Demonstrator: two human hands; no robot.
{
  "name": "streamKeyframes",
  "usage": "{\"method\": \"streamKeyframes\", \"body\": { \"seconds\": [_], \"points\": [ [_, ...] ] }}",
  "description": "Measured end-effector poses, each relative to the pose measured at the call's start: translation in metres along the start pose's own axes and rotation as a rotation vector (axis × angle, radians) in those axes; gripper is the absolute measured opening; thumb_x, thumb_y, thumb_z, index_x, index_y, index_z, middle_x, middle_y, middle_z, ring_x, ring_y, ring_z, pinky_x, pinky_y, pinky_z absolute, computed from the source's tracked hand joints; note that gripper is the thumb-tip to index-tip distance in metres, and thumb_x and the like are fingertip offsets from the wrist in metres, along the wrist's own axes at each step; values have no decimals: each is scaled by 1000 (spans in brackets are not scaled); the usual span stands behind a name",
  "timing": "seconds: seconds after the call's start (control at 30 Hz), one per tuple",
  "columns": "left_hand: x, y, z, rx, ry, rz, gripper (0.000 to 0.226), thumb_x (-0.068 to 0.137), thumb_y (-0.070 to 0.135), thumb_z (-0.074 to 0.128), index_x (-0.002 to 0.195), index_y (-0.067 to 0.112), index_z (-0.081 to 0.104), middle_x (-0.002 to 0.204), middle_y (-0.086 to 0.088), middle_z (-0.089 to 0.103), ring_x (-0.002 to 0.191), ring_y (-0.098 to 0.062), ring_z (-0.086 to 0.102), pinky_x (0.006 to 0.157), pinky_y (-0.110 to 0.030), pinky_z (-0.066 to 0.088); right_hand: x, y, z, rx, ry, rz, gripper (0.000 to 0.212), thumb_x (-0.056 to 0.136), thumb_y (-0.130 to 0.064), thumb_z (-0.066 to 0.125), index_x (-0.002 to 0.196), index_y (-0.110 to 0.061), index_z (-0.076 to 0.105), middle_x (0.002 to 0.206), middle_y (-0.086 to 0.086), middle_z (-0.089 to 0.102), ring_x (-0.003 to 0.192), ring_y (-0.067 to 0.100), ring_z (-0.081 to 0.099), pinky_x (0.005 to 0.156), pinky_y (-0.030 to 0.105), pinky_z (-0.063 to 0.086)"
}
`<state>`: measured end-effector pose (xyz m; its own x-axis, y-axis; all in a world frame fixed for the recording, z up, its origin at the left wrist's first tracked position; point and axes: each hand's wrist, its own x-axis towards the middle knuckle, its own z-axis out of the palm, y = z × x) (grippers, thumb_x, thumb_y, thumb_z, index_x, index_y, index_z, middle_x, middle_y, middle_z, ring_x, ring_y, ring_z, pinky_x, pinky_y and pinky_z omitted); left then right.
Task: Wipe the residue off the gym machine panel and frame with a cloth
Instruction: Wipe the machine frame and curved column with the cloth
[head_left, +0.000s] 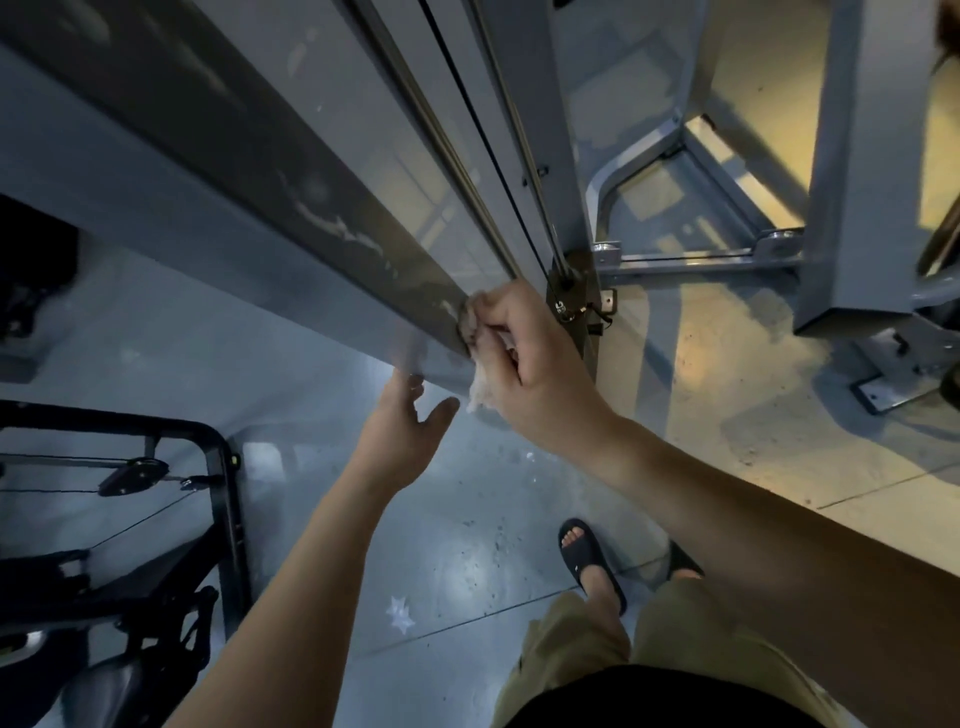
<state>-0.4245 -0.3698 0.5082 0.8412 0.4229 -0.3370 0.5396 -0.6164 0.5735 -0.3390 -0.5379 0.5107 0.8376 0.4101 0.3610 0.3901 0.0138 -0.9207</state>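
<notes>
Khaki shorts and black slides sit at the bottom of the frame, and from there our two forearms reach up toward the centre. We have our left hand (402, 421) just below the bottom edge of the frame (208, 244), fingers (441, 410) loosely spread and holding nothing; the fingertips seem to touch or brace the grey underside, though we cannot tell how firmly. Just to its right, our right hand (524, 353) is curled tight around a wad of pale cloth (475, 379), which it presses against the lower end of the dark panel (311, 176) where panel and frame meet.

We judge the job to be partway through at best. Right beside the cloth, whitish patches remain on the panel's edge. Further up toward the centre left, a ragged pale streak of residue (337, 228) runs along the dark strip, with fainter smears above it toward the upper left. None of that looks wiped yet. The grey frame face beside it looks mostly clean, with a light smudge near our left hand.

Beyond, the guide rods and black cable (483, 140) run to the base, and another grey upright (872, 182) stands at the upper right; whether those carry residue we cannot tell.
</notes>
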Motion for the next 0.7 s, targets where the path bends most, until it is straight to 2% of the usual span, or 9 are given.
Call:
{"method": "streamKeyframes", "body": {
  "seconds": [0.07,0.13,0.23,0.3,0.4,0.47,0.53,0.6,0.7],
  "points": [
    [-8,7,-18,-29,53,18,53,95,31,69,140,34,42,136,8,54,126,-13,55,97,-30,46,-7,10,-3,-32,-46,57,4,99,3,52,96,5,51,98,13,55,87,20,57,77,41,50],
    [-16,18,-34,-108,144,99,43,92,32,73,124,44,47,132,10,54,121,-6,56,97,-31,49,-11,9,-4,-64,-43,110,4,98,2,54,95,2,51,96,9,54,85,15,56,75,42,48],
    [-24,36,-49,-148,282,223,45,87,34,78,121,37,49,121,6,50,115,-4,56,98,-26,49,5,-19,-5,-4,2,31,10,98,2,55,94,-5,51,95,7,57,86,14,60,75,31,52],
    [-26,45,-51,-124,319,236,50,85,40,78,123,31,48,115,13,46,110,1,55,97,-22,48,13,-32,-8,31,-6,-51,15,100,2,53,94,-11,49,93,3,56,83,6,60,72,25,49],
    [-26,49,-51,-99,300,247,46,86,41,77,118,36,44,110,22,39,104,6,53,97,-25,49,5,-18,-11,-33,-42,-25,9,100,3,52,92,-2,51,94,3,54,84,10,60,74,37,52],
    [-26,49,-51,-108,285,253,43,87,41,77,113,45,43,111,21,40,104,4,55,98,-29,51,2,-18,-10,-62,-37,45,8,99,1,53,92,-2,51,92,4,55,82,18,61,74,46,52],
    [-26,50,-53,-109,291,253,44,86,39,78,108,51,42,112,17,43,105,-2,57,98,-35,53,13,-37,-10,-42,4,17,10,98,2,53,90,-4,50,90,3,56,81,13,60,71,37,53],
    [-23,47,-54,-127,289,237,43,84,43,80,110,45,46,113,8,46,105,-10,59,96,-43,55,24,-58,-11,-17,45,-87,14,97,8,53,90,-5,51,92,0,54,83,3,56,72,22,47],
    [-21,46,-54,-121,275,217,58,76,61,76,118,29,53,117,0,49,105,-15,60,90,-46,58,18,-46,-11,-23,-26,-121,18,99,8,49,93,-9,51,97,6,54,84,15,58,74,27,46]
  ]
}}
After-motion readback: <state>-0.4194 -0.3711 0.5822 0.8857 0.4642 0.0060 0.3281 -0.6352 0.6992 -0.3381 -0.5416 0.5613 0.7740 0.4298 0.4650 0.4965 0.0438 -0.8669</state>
